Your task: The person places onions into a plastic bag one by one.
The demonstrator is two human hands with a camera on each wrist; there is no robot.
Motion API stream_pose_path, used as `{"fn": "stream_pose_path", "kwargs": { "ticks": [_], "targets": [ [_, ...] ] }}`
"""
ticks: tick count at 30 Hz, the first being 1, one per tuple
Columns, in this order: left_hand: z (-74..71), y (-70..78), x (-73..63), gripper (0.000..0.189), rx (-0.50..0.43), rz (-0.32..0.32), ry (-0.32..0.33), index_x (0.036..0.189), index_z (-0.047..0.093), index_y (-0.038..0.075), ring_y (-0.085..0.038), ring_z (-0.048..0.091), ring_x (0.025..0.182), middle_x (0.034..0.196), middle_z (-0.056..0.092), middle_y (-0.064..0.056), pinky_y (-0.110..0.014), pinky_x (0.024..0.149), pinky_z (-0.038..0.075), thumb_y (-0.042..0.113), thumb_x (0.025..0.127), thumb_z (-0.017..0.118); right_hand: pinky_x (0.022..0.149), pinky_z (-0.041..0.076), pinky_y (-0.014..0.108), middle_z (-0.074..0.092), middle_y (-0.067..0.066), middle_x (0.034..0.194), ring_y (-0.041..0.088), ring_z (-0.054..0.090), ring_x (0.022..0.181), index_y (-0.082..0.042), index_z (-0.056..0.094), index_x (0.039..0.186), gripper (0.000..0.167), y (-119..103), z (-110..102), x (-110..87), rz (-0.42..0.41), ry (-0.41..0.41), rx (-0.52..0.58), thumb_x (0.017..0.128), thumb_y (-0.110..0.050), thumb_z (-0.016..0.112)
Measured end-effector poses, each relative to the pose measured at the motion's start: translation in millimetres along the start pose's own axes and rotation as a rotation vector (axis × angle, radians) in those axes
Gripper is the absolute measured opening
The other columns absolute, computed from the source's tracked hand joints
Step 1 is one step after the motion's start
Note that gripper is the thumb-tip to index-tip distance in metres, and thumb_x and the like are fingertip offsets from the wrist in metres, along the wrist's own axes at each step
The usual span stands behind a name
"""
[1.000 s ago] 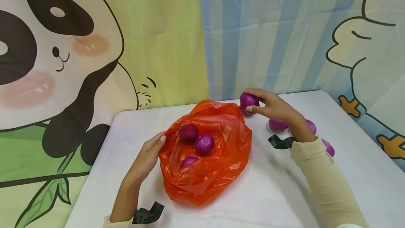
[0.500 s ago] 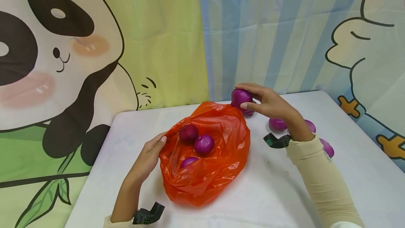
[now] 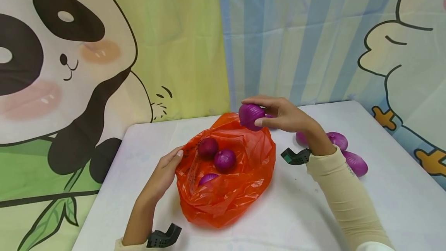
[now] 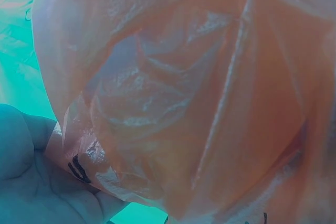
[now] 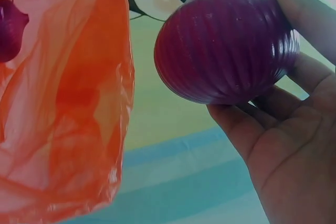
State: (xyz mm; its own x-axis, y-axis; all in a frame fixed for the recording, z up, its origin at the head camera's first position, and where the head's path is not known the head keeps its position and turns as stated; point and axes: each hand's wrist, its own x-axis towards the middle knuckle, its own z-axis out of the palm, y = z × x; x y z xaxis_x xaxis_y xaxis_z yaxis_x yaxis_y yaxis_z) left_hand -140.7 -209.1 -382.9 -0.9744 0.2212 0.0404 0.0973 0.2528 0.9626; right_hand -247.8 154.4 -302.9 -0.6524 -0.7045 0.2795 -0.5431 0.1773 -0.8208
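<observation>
A red onion (image 3: 251,117) is held between the thumb and fingers of my right hand (image 3: 287,115), just above the far right rim of an orange plastic bag (image 3: 240,200). In the right wrist view the onion (image 5: 226,45) hangs beside the bag (image 5: 89,108), apart from it. My left hand (image 3: 166,171) pinches the bag's left rim, thumb on the near side and fingers mostly hidden behind the plastic. Inside the open bag lie a dark red onion (image 3: 208,147), a brighter one (image 3: 225,160) and a third onion (image 3: 208,178), partly covered by a fold.
Behind my right hand another onion (image 3: 271,121) shows in part. To the right lie several more, among them a round onion (image 3: 337,140) and a longer one (image 3: 356,164), partly behind my wrist. A printed cloth backdrop (image 3: 188,49) rises behind the white table (image 3: 285,212).
My right hand has lifted the onion and carried it left from the table's far side to above the bag's rim. An onion behind it has come into view. The left hand stays put.
</observation>
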Motion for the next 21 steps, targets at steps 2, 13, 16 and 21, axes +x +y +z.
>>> {"fn": "stream_pose_path", "kwargs": {
  "ticks": [2,13,16,21],
  "targets": [
    [0.1,0.0,0.0,0.046,-0.003,0.012,-0.004,0.143,0.046,0.004,-0.026,0.04,0.134,0.142,0.049,-0.011,-0.049,0.112,0.027,0.031,0.107,0.035,0.082,0.056,0.039,0.055,0.007,0.134,0.026,0.06,0.109,-0.014,0.049,0.144,0.058,-1.0,2.9,4.2,-0.024,-0.034,0.019,0.09,-0.012,0.071],
    [1.1,0.7,0.1,0.049,-0.02,0.005,-0.014,0.145,0.044,0.003,-0.029,0.043,0.133,0.143,0.048,-0.013,-0.048,0.108,0.034,0.033,0.107,0.036,0.085,0.055,0.042,0.049,0.01,0.14,0.026,0.058,0.114,-0.001,0.046,0.143,0.056,4.6,29.5,29.4,-0.041,-0.262,0.152,0.091,-0.008,0.067],
    [2.0,0.8,0.6,0.049,-0.023,0.004,-0.021,0.145,0.043,0.004,-0.029,0.042,0.133,0.143,0.047,-0.012,-0.048,0.107,0.035,0.034,0.107,0.036,0.086,0.055,0.043,0.051,0.01,0.138,0.027,0.058,0.114,-0.001,0.047,0.142,0.055,7.9,36.7,34.2,-0.04,-0.299,0.168,0.092,-0.008,0.067],
    [2.0,0.7,0.6,0.05,-0.017,0.004,-0.024,0.145,0.043,0.005,-0.027,0.042,0.133,0.143,0.047,-0.01,-0.046,0.107,0.034,0.035,0.107,0.035,0.088,0.054,0.038,0.053,0.004,0.135,0.02,0.054,0.117,-0.007,0.051,0.141,0.053,12.3,48.9,42.5,-0.039,-0.314,0.08,0.092,-0.016,0.069]
  ]
}}
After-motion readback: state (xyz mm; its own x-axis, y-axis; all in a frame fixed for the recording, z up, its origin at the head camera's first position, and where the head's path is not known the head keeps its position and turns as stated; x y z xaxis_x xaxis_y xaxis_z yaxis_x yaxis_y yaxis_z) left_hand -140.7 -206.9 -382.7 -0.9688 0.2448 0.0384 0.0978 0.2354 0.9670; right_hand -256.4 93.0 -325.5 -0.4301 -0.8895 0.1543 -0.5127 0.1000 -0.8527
